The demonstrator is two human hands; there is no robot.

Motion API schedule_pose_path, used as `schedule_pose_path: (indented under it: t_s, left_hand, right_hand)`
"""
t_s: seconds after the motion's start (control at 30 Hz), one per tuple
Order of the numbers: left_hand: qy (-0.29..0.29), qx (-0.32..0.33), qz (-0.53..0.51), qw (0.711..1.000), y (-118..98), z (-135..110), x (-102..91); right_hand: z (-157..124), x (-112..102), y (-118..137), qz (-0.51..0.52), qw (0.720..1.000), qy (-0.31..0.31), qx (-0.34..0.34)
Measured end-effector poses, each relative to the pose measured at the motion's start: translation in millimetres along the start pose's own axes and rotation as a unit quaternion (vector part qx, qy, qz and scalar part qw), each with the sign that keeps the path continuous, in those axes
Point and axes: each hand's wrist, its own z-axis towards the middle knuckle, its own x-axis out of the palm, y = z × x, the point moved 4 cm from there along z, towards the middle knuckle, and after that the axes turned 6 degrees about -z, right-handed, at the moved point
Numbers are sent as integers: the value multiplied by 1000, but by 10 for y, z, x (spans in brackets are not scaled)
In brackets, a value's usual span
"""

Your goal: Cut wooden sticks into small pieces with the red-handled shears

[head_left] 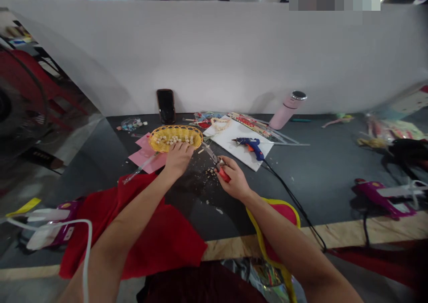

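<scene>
My left hand [178,159] reaches to the near rim of a yellow woven basket [157,135] that holds several small pale beads; its fingers curl at the rim, and what they hold, if anything, is hidden. My right hand [234,178] is closed round red-handled pliers [217,162], whose metal jaws point up-left toward the basket. Small pale crumbs lie scattered on the dark table [317,173] between the two hands.
A blue glue gun [251,144] lies on a white sheet [230,138], its black cord running to the front edge. A phone [166,105] leans on the white wall, a pink bottle [286,110] lies right. Red cloth [147,231] covers the near left; purple tool [381,198] right.
</scene>
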Motion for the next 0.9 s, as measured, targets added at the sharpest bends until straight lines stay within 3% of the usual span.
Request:
schedule_pose_path:
  t_s: [0.3,0.5,0.67,0.8,0.9]
  left_hand:
    - [34,31,10,999,118,-134,-32]
    - [25,0,16,1000,413,-250,-60]
    - [-5,-27,-82,996,395,-305,-59]
    - [-91,-64,-264,958,82,-405,-186]
    - [-101,-120,-421,893,-123,-500,-195]
  right_hand:
    - [-13,-9,-50,21,1000,-2,14]
    - [-17,7,-70,24,1000,9,13]
    - [-22,-2,-73,-31,999,33,-12]
    - [-20,-33,-25,-70,995,64,-24]
    - [-18,-29,27,-101,990,94,-36]
